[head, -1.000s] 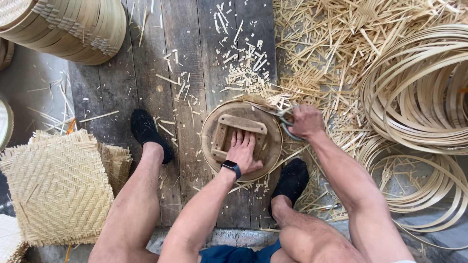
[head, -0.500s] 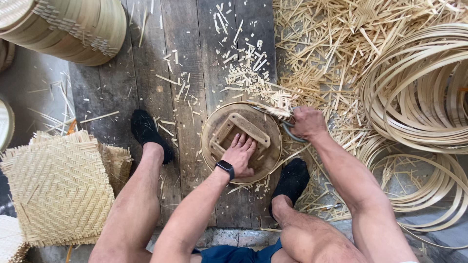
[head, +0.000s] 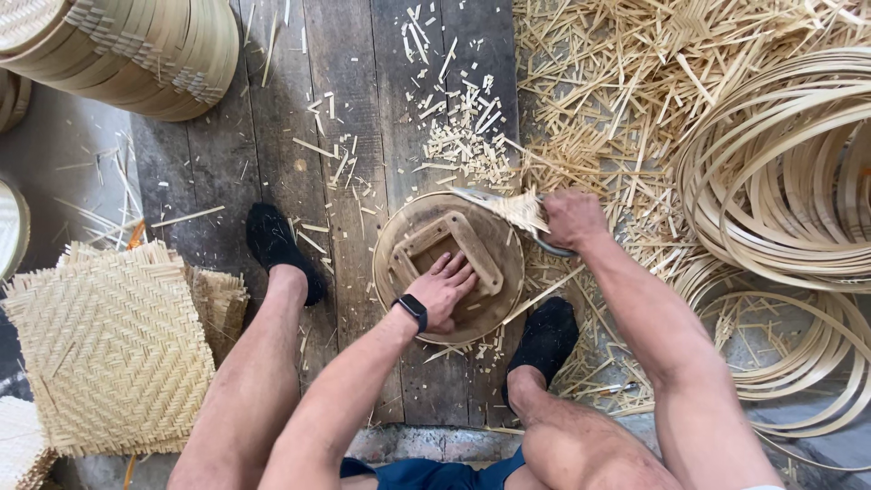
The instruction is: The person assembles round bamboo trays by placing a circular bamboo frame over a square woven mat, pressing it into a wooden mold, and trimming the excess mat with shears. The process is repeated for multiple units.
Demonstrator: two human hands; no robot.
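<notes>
Wooden round form [head: 494,272] pinned flat under the spread, empty left hand [head: 445,292]; right hand [head: 570,218] grips a blade [head: 485,199], trimming woven fringe [head: 522,210] at its far rim.

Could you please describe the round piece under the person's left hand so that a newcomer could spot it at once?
On the dark wooden plank floor, between the person's two black-socked feet, lies a round tan wooden disc. The left hand presses on it. Unlike the open bamboo hoops nearby, it is solid and carries a square wooden frame.
</notes>
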